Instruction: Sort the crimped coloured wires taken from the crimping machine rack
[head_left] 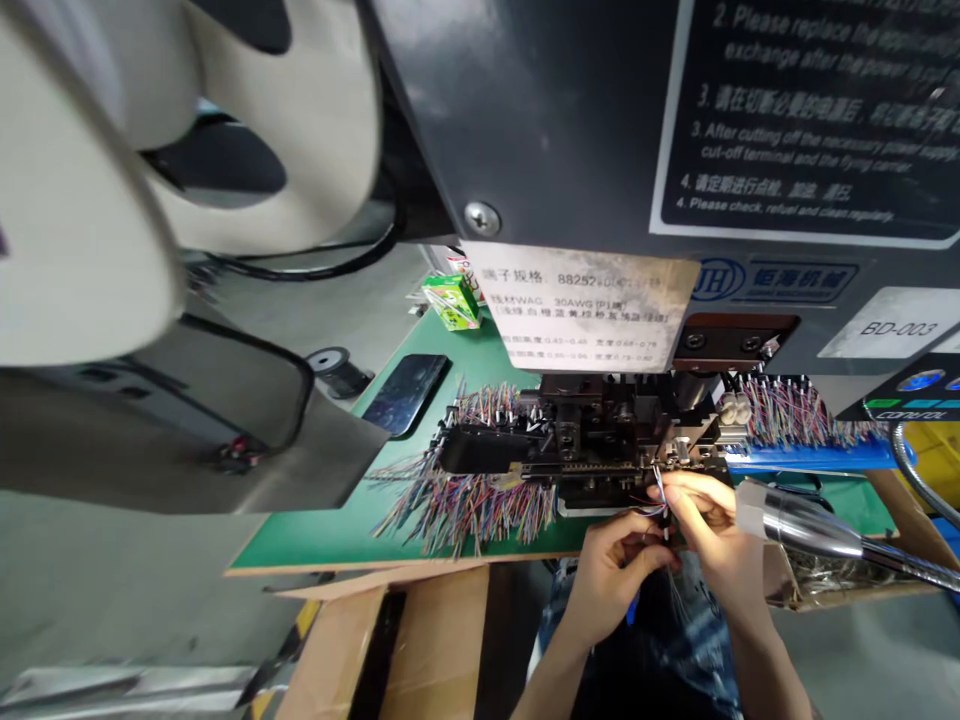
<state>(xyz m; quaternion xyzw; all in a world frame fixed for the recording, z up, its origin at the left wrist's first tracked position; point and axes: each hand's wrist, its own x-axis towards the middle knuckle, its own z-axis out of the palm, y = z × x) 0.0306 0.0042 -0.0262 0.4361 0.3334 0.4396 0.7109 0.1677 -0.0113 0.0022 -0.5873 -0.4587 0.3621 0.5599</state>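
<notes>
Close together in front of the terminal crimping machine (600, 430), both my hands work on one small bundle of thin coloured wires (655, 508). My left hand (619, 565) has its thumb and fingers pinched around the lower part, and pale wire ends hang below it. Fingertips of my right hand (705, 510) pinch the upper strands beside the machine's crimping head (679, 450). A few wire tips point up at the head; whether they touch it I cannot make out.
Loose wire bundles (465, 510) lie left on the green table (322, 530); more wires (795, 410) sit right above a blue tray (810, 457). A phone (407, 395), green box (451, 302) and wire spool (337, 372) are left. A metal lamp (810, 525) reaches in beside my right hand. Cardboard boxes (435, 640) stand below.
</notes>
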